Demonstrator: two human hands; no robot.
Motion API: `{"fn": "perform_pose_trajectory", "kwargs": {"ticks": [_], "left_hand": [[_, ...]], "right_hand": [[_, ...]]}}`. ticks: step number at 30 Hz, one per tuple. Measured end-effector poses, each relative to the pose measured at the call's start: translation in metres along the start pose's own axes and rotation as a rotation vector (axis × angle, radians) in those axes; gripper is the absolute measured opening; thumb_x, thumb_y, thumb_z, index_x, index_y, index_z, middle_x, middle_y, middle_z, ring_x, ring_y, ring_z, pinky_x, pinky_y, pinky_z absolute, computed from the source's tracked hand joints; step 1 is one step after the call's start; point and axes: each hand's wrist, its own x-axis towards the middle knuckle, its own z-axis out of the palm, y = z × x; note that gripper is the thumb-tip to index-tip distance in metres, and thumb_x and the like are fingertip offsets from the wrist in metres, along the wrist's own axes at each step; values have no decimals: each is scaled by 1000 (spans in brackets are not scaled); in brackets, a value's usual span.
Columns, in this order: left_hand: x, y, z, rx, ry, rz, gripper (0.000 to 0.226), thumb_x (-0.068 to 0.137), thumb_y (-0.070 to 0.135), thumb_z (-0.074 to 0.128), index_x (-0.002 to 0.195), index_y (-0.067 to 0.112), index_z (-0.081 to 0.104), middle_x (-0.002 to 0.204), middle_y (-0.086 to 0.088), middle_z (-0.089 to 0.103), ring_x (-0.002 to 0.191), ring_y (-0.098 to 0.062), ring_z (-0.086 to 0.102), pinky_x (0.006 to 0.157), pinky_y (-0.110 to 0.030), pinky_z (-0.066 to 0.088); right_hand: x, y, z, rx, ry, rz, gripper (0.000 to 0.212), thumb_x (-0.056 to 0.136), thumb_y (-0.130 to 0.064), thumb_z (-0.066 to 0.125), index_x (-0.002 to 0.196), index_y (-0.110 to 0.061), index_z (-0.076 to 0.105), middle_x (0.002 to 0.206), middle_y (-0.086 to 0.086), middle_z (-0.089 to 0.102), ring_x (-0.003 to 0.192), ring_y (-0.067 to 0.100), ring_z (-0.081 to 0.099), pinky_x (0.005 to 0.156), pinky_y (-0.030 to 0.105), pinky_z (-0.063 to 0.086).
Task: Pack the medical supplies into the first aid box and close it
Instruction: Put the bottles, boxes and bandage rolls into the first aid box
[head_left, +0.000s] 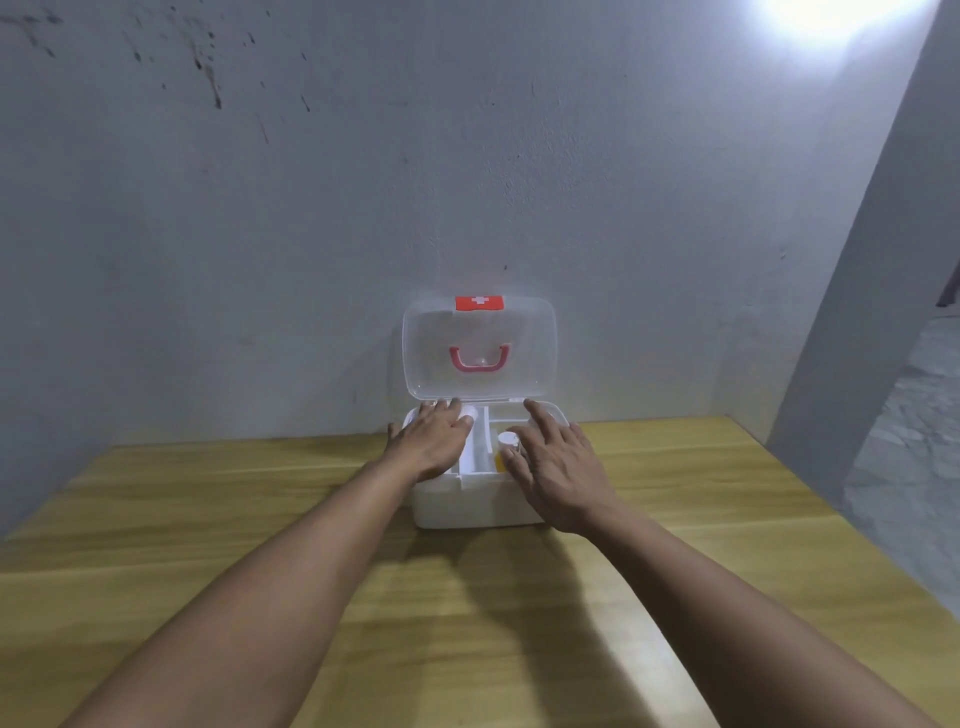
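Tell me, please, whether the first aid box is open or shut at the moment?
Open. The clear lid stands upright against the wall, and the white box below shows its inner compartments, with both hands over them.

The first aid box (470, 499) sits at the far edge of the wooden table (208, 519), and its clear lid (480, 353) stands upright against the wall (311, 208), closing off any way in from beyond the hands. The left hand (434, 439) covers the left compartments and the right hand (558, 470) spreads over the right ones, fingers loose and gripping nothing. Between the two hands a narrow central channel of the tray stays uncovered. A white-capped bottle (508, 441) stands just beside the right hand's fingertips. On both outer sides of the hands the tabletop lies bare.
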Motion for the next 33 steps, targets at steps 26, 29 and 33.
{"fn": "perform_pose_trajectory", "kwargs": {"ticks": [26,29,33], "left_hand": [[-3,-2,-11,-358,366,-113,31,85,9,64,116,8,69,119,-12,69,110,-29,64,98,-34,50],[-6,-8,-8,-209,341,-92,33,82,10,57,109,21,73,121,-7,68,112,-26,61,97,-33,48],[-4,-14,-4,77,171,-55,37,91,24,48,124,16,63,141,-10,53,125,-31,52,103,-38,42]], "right_hand": [[-3,-4,-7,-19,1,-11,47,100,-48,22,125,-20,49,162,5,9,147,22,14,118,46,14],[-3,-5,-8,-21,1,-8,47,100,-48,22,127,-21,48,162,5,10,147,22,14,118,45,15],[-2,-4,-6,-14,-3,-9,49,99,-49,21,131,-22,46,162,4,8,148,22,14,119,46,14]]}}
